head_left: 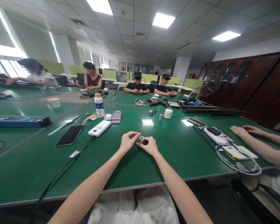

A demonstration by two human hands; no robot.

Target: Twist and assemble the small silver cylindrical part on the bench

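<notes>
A small metal cylinder (142,139) stands upright on the green table (177,155), between my two hands. My right hand (150,146) has its thumb and fingers closed around the cylinder's right and near side. The fingertips of my left hand (128,141) are pressed together at the cylinder's top left edge; whether they pinch a small part is too small to tell. Farther back stand another metal cylinder (161,117), a white jar (168,113) and small metal pieces (151,112).
To the left lie a white power bank (99,128), a black tablet (69,135) and a bottle (99,105). A phone (197,121), a white device with cables (239,152) and another person's hands (240,131) are at the right. Several people sit across the table.
</notes>
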